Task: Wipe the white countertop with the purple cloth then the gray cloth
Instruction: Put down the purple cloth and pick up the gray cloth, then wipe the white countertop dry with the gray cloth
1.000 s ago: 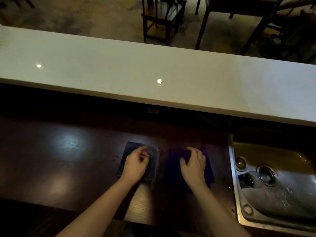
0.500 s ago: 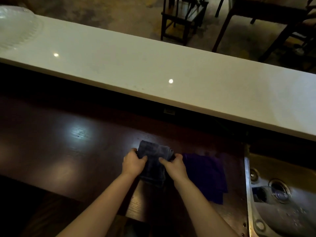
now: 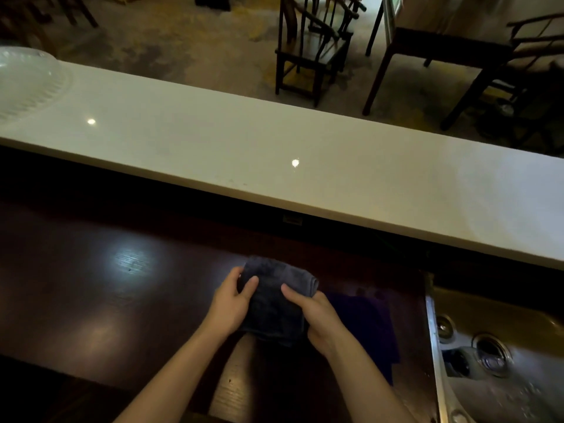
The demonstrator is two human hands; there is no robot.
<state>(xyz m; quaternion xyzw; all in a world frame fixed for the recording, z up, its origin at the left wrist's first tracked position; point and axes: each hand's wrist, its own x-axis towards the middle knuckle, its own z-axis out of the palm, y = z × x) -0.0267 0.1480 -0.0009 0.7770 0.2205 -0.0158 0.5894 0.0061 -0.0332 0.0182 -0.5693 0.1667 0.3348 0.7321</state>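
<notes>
The gray cloth [image 3: 274, 306] is folded and held up just above the dark wooden lower counter [image 3: 106, 300], low in the middle of the view. My left hand [image 3: 232, 303] grips its left side and my right hand [image 3: 317, 319] grips its right side. The purple cloth [image 3: 369, 328] lies flat on the dark counter just right of my right hand, partly hidden by my wrist. The long white countertop [image 3: 274, 154] runs across the view beyond, raised above the dark counter.
A metal sink [image 3: 500, 361] with a drain sits at the lower right. A clear ribbed plastic cover [image 3: 27, 80] rests on the far left end of the white countertop. Dark wooden chairs [image 3: 311, 53] and a table [image 3: 442, 47] stand on the floor behind.
A second ago each hand lay flat on its own cloth. My right hand left the purple cloth and joined the left on the gray cloth, which is now lifted and bunched between both hands.
</notes>
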